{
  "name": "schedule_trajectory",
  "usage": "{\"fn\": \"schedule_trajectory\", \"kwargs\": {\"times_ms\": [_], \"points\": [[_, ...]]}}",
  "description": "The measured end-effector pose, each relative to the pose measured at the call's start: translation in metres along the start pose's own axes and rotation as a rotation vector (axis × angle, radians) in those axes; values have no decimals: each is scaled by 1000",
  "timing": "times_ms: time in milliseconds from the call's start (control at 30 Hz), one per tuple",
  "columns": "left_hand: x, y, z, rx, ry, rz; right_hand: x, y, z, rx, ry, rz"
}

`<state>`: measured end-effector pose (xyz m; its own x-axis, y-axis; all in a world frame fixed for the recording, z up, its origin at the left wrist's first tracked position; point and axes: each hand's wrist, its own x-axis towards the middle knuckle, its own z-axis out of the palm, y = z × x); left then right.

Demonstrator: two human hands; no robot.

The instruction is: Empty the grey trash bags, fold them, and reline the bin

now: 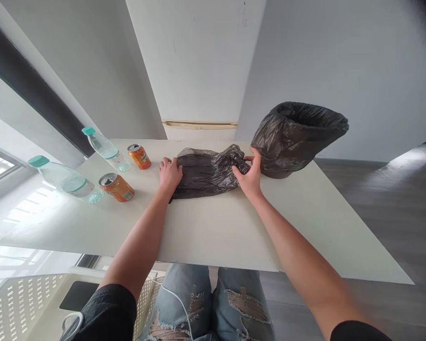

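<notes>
A flattened black plastic bag (199, 174) lies on the white table (213, 232), with its right part bunched up. My left hand (170, 174) rests on the bag's left end, fingers curled against it. At the right end, my right hand (250, 174) has its thumb and fingers around the crumpled plastic. Just beyond my right hand, a lined bin with a black bag (287, 147) stands at the table's back right, its mouth open; whatever is under the bag is hidden.
To the left stand two clear bottles with green caps (69, 182) (108, 151) and two orange cans (117, 187) (139, 157). Behind the table is a white fridge (202, 61). A perforated plastic basket (24, 303) is at the lower left, below the table's front edge.
</notes>
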<state>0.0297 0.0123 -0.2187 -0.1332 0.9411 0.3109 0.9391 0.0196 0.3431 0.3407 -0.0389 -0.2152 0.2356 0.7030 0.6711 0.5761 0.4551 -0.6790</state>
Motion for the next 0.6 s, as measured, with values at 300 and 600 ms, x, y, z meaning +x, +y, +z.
{"fn": "schedule_trajectory", "kwargs": {"times_ms": [300,600], "points": [[-25,44,20,9,-354,621,4,-15,-10,-101,195,-140],[-35,54,22,35,-330,498,12,-8,-26,-245,266,-196]]}}
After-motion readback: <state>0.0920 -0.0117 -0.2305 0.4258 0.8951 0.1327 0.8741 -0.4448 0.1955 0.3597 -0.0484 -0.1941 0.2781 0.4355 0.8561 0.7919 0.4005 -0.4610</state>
